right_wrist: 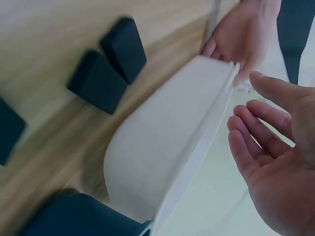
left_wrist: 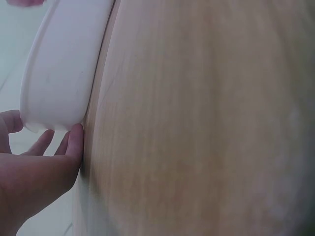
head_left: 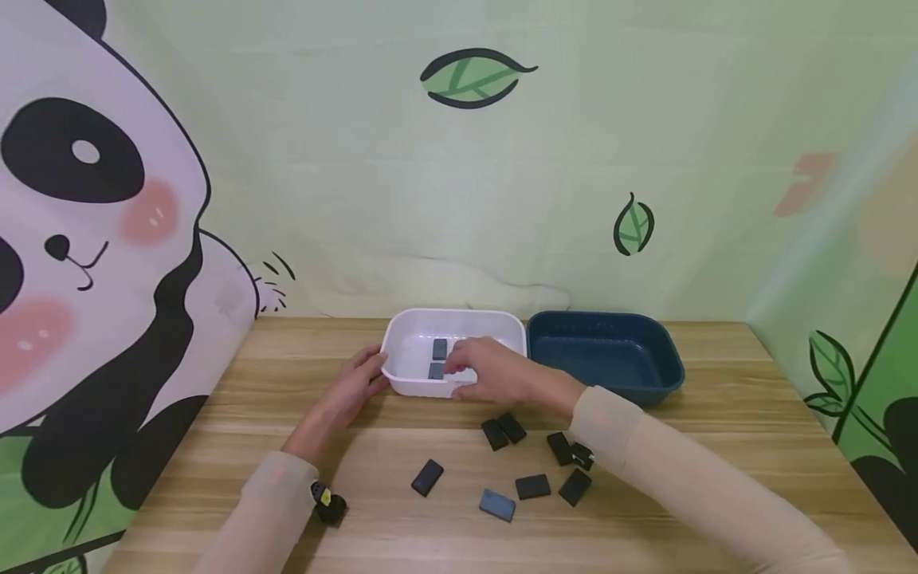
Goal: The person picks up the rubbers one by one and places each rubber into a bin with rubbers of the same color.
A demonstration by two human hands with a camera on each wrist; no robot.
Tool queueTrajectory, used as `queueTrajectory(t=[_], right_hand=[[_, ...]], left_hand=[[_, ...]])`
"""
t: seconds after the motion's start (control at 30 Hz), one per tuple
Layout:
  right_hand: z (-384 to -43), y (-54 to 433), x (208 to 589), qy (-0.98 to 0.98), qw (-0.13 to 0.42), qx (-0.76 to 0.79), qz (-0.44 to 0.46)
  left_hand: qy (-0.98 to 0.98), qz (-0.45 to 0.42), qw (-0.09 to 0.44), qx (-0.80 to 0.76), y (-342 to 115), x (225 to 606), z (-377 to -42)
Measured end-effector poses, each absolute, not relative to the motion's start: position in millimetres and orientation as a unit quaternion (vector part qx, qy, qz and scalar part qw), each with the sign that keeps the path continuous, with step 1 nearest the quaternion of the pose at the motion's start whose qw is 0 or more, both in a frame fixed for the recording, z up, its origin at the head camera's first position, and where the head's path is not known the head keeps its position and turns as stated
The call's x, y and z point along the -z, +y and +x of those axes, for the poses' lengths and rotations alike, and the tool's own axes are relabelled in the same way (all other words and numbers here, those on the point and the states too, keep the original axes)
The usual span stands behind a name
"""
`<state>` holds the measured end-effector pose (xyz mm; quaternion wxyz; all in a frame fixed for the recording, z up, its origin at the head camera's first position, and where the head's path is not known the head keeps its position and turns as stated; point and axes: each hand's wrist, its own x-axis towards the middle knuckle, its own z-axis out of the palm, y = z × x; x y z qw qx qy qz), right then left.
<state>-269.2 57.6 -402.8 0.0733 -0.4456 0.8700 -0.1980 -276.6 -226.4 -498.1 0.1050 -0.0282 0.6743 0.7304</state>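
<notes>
tabletop, left hand spread against bin; wrist view alone: right hand slack, empty

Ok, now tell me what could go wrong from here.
The left hand appears only to touch one end of the white tub, so a bump from the right hand above it might make it slide.

The right sleeve looks close to the black blocks; lowering it could knock some aside.

The blue block lies near the black ones and has a similar shape, so they might get mixed up.
</notes>
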Motion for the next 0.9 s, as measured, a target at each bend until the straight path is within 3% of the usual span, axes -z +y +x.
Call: queueTrajectory(t=[0.3,0.6,0.9], right_hand=[[-223,80,421,0.848,0.108,0.134,-0.501],[-188,101,438,0.813,0.204,0.158,-0.522],[-172,117,448,0.809,0.189,0.142,-0.538]], left_hand=[[0.68,-0.03,0.11,-0.724,-227,497,-277],[0.683,-0.031,0.11,-0.721,-228,495,-277],[0.681,-0.038,0.109,-0.723,-228,497,-277]])
